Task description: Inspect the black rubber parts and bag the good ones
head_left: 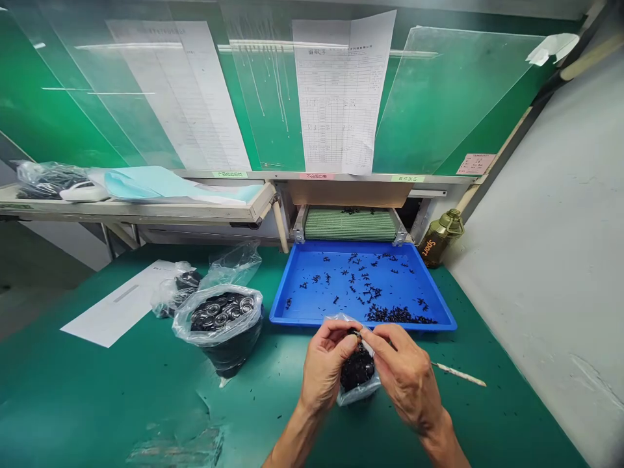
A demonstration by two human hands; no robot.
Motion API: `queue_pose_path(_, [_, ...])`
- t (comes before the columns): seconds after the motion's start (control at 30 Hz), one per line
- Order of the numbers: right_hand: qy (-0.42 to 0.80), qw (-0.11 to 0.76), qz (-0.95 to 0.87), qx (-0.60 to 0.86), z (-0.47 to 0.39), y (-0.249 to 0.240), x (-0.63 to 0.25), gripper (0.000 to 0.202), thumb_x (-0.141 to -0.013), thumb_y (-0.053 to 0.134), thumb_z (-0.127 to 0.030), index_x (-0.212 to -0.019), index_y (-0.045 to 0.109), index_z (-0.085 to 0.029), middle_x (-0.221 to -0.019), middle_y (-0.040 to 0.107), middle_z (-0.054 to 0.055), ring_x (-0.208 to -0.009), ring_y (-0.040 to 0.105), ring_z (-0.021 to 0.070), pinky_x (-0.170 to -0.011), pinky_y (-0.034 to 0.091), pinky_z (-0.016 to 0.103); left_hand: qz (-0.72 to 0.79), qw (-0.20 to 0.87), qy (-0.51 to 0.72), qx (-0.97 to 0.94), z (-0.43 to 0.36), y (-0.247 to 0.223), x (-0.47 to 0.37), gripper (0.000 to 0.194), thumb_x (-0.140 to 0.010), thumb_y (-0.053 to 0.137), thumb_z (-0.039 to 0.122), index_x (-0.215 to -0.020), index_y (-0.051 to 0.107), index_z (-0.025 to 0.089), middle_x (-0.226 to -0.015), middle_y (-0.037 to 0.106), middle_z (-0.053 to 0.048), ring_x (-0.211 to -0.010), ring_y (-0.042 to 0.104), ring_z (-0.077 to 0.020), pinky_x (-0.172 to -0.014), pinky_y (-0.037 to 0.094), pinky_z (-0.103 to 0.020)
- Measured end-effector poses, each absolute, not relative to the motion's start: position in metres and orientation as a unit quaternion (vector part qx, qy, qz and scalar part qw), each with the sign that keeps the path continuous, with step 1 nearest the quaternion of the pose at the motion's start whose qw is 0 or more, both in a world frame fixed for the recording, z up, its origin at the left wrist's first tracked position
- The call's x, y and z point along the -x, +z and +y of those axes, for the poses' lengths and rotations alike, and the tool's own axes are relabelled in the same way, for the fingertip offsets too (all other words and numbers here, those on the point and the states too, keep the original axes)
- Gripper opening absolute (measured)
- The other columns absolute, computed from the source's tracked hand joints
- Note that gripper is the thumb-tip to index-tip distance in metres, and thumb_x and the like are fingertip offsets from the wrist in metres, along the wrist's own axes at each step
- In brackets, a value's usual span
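Observation:
My left hand (324,364) is closed, with thumb and index finger pinching a small black part (357,333) whose shape is mostly hidden. The fingertips of my right hand (407,370) meet it there, also pinched. Below both hands stands a clear plastic bag (358,394) of black pieces (357,369). A thin pale-handled stick (461,374) shows to the right of my right hand; I cannot tell whether it lies on the table or is held. Behind the hands sits a blue tray (302,316) with many tiny black parts (397,315), heaped at its near right.
A bag-lined container (229,354) of black rings (224,312) stands on the left. Beyond it are a small bag (178,292) and a white sheet (119,302). A green conveyor belt (348,224) ends above the tray. A bottle (441,237) stands beside the right wall.

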State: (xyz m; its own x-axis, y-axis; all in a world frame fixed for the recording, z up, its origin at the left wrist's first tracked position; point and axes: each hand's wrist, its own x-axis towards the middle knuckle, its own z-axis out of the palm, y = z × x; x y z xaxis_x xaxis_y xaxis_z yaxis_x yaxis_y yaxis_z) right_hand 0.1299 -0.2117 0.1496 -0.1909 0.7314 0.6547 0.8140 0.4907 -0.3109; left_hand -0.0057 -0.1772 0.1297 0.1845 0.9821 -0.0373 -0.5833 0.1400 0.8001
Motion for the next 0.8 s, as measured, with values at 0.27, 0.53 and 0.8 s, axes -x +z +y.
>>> queue_pose_path(0.27, [-0.051,0.394,-0.760,0.514,-0.209,0.151,-0.121,0.035,-0.088,0.038,-0.007,-0.112,0.062,-0.016,-0.087,0.058,0.008,-0.080,0.055,0.0160,-0.068,0.049,0.028,0.300,0.678,0.572,-0.351,-0.175,0.121,0.007,0.016,-0.071,0.071,0.014,-0.086,0.066,0.018,-0.093,0.070,-0.003,-0.089,0.062,-0.0141,-0.083,0.046,-0.026])
queue_pose_path(0.53, [-0.005,0.394,-0.725,0.565,-0.199,0.144,-0.108,0.033,-0.090,0.034,-0.011,-0.106,0.063,-0.016,-0.085,0.057,0.008,-0.077,0.054,0.0164,-0.070,0.047,0.029,0.340,0.612,0.626,-0.343,-0.164,0.109,-0.001,0.012,-0.070,0.072,0.016,-0.079,0.066,0.019,-0.088,0.071,-0.002,-0.086,0.062,-0.0134,-0.082,0.047,-0.026])
queue_pose_path(0.8, [0.034,0.397,-0.686,0.609,-0.173,0.128,-0.111,0.031,-0.088,0.033,-0.010,-0.091,0.063,-0.016,-0.078,0.053,0.004,-0.068,0.052,0.0138,-0.067,0.043,0.025,0.357,0.607,0.620,-0.346,-0.139,0.096,-0.010,0.013,-0.070,0.071,0.020,-0.082,0.066,0.017,-0.088,0.070,-0.003,-0.084,0.063,-0.0145,-0.079,0.047,-0.027])
